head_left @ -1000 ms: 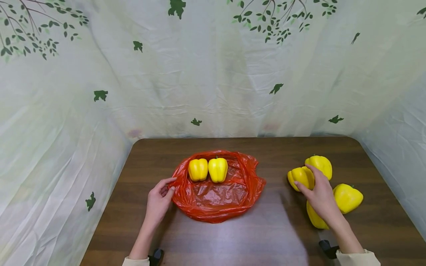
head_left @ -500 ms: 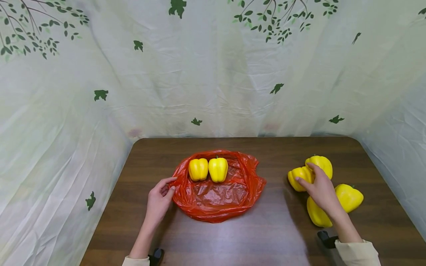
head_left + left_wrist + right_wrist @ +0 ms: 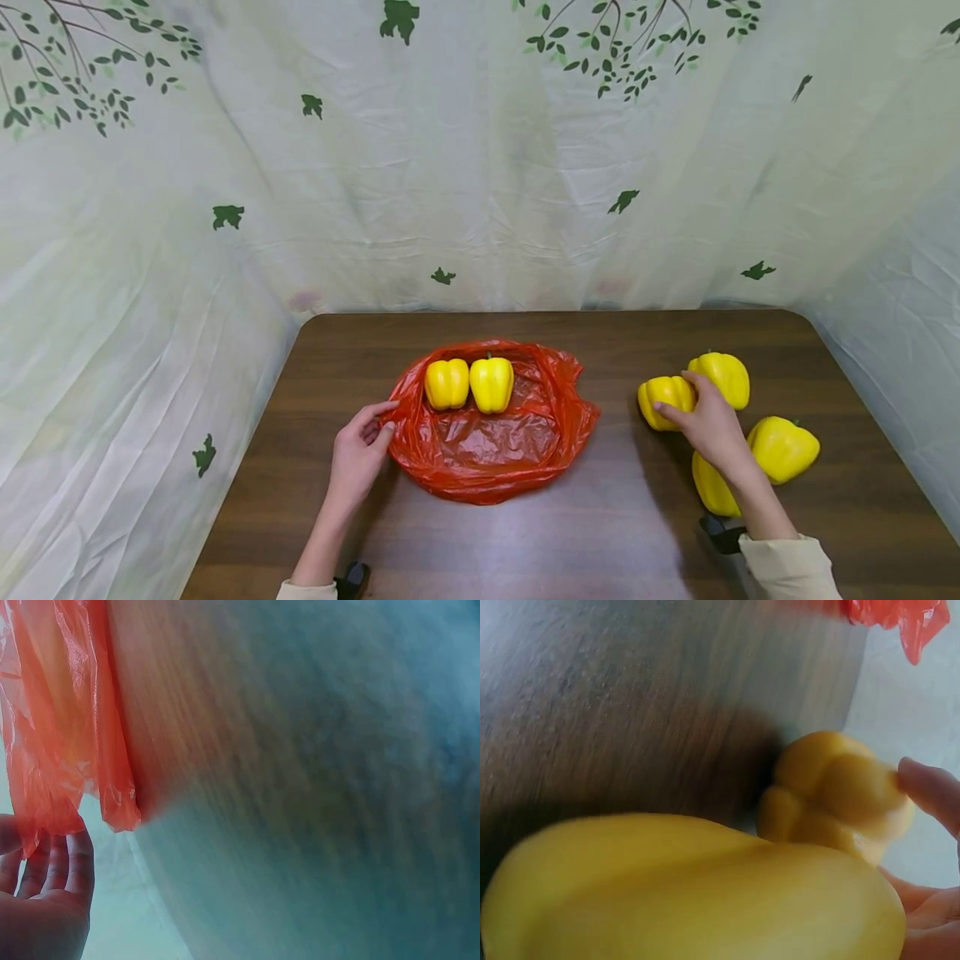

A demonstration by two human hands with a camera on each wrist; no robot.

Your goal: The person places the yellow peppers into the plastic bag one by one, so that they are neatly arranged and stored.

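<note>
A red plastic bag (image 3: 495,475) lies spread on the table with its mouth facing up. Inside it, side by side at the back, sit two yellow bell peppers (image 3: 491,385). My left hand (image 3: 358,454) pinches the bag's left rim between thumb and fingers; the left wrist view shows the fingers (image 3: 56,862) at the red film. On the right, my right hand (image 3: 711,425) grips a yellow bell pepper (image 3: 662,403) between thumb and fingers. In the right wrist view that bell pepper (image 3: 832,795) shows its lobed end, behind a nearer bell pepper (image 3: 690,892).
Around my right hand lie more bell peppers: one behind it (image 3: 723,379), one to its right (image 3: 783,450) and one partly under the wrist (image 3: 712,487). The brown wooden table (image 3: 525,550) ends at a pale leaf-patterned curtain (image 3: 495,208).
My right hand has shifted slightly left, and the bell pepper in its grip has moved left, away from the one behind. The left hand and the bag have stayed in place.
</note>
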